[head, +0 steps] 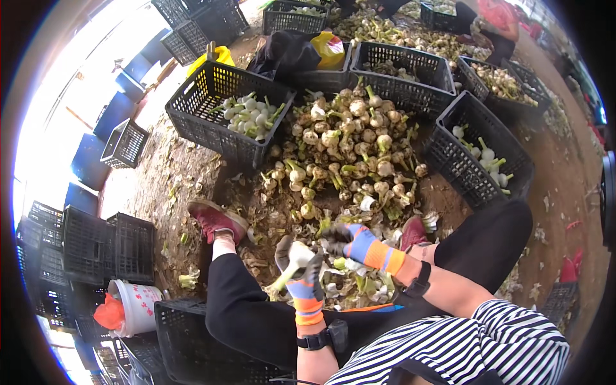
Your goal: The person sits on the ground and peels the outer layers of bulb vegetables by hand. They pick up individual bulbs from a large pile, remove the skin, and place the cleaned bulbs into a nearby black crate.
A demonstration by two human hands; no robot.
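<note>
In a striped, dark-palmed glove, my left hand (pixel 303 272) holds a white, peeled garlic bulb (pixel 299 254) whose green stalk points down to the left. My right hand (pixel 353 243), gloved alike and slightly blurred, is just right of the bulb; its fingers are curled and partly hidden, so whether they hold anything is unclear. Beyond both hands lies a heap of soil-stained garlic bulbs with cut green stalks (pixel 357 108). Peeled skins (pixel 361 284) cover the ground below my hands. White bulbs (pixel 250 115) fill part of the crate at the left; several more (pixel 487 155) lie in the right crate.
Black plastic crates stand around the heap: one at the left (pixel 192 125), one at the right (pixel 442 163), another behind (pixel 404 89). A black crate (pixel 180 337) and a white bucket (pixel 144 308) are beside my left leg. Another person (pixel 500 29) sits at the upper right.
</note>
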